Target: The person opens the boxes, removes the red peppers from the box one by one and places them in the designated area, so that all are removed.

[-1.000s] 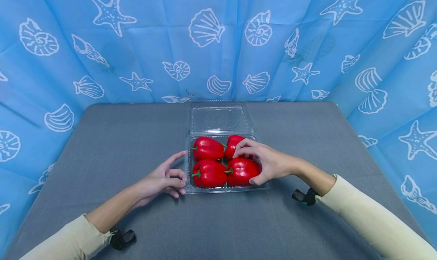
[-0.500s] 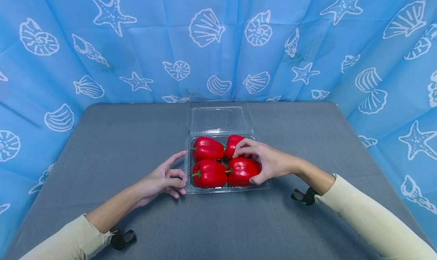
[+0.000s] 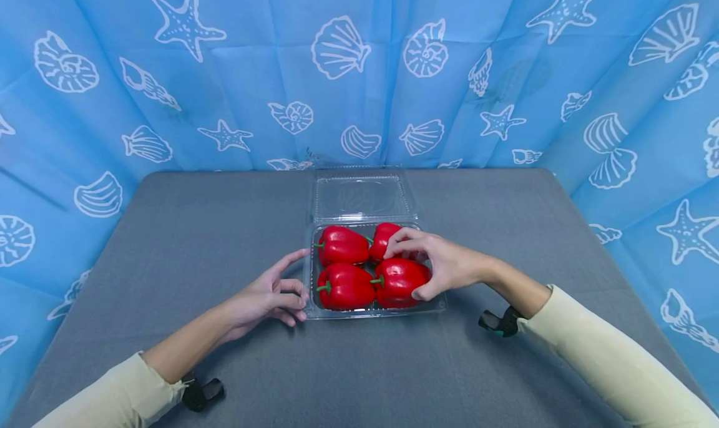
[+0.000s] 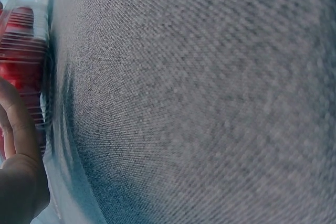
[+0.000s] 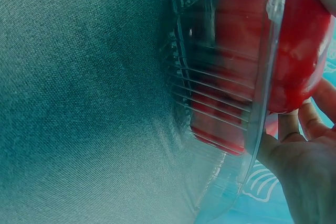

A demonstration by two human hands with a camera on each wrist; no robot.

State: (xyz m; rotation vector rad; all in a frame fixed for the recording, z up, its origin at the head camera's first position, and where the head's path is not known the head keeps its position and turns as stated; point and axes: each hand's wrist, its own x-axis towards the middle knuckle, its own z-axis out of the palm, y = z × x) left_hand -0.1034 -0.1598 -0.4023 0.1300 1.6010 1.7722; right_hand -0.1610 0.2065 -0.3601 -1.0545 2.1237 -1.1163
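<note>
Several red bell peppers with green stems lie in a clear plastic clamshell container (image 3: pixel 371 314) in the head view. My right hand (image 3: pixel 446 264) grips the front right bell pepper (image 3: pixel 397 284), thumb on its near side and fingers over its far side. In the right wrist view this bell pepper (image 5: pixel 302 45) bulges above the container's rim (image 5: pixel 265 77). My left hand (image 3: pixel 264 300) rests its relaxed fingertips along the container's left wall. The back right bell pepper (image 3: pixel 381 238) is partly hidden by my right fingers. Two more, a back bell pepper (image 3: pixel 344 245) and a front one (image 3: pixel 347 286), fill the left side.
The container's clear lid (image 3: pixel 362 196) lies folded back behind it, toward the table's far edge. Grey cloth covers the table (image 3: pixel 224 216). A blue curtain (image 3: pixel 359 91) with white shells hangs right behind it. Dark straps (image 3: pixel 202 393) hang at both wrists.
The front right bell pepper has risen very slightly in my right hand. My left hand and the container have stayed in place.
</note>
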